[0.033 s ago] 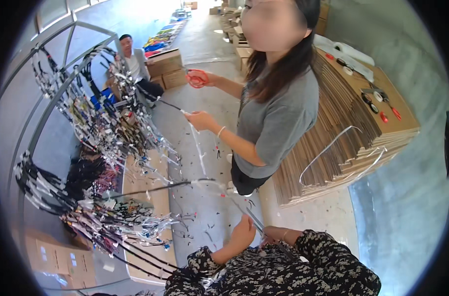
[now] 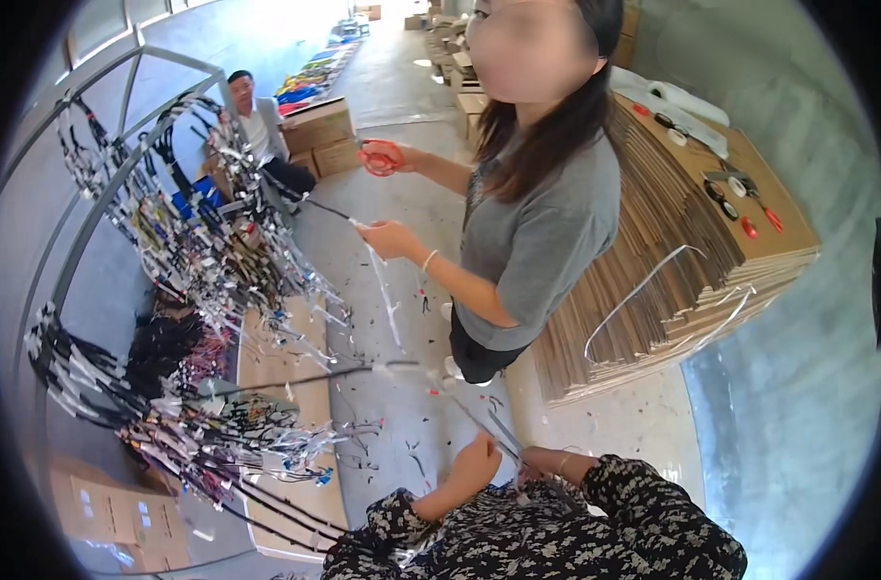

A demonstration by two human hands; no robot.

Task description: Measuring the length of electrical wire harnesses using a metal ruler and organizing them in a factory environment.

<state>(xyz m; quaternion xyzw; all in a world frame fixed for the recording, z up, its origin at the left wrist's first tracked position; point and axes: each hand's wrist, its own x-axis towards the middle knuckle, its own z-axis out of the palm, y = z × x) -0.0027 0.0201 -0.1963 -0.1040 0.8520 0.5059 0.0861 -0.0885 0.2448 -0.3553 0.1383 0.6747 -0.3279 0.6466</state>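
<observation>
My left hand (image 2: 472, 465) is closed round the end of a cable (image 2: 363, 370). This cable is black near the rack, then wrapped pale towards my fingers, and it stretches taut from the left. My right hand (image 2: 547, 464) grips scissors (image 2: 501, 428), their metal blades pointing up and away beside my left hand. The scissors' handles are mostly hidden by my hand and sleeve. Across from me a co-worker in a grey shirt holds another cable (image 2: 336, 211) in one hand and red-handled scissors (image 2: 380, 158) in the other.
Bundles of cables (image 2: 194, 232) hang from a metal rack (image 2: 78, 237) on the left. A tall stack of flat cardboard (image 2: 644, 261) stands at the right, with tape rolls and tools on top. Cartons (image 2: 117, 517) sit at lower left. Another person sits at the back. Scraps litter the floor.
The stretched cable sags slightly lower, and my left hand has shifted down a little. The whole view has moved slightly. Both hands keep their grips.
</observation>
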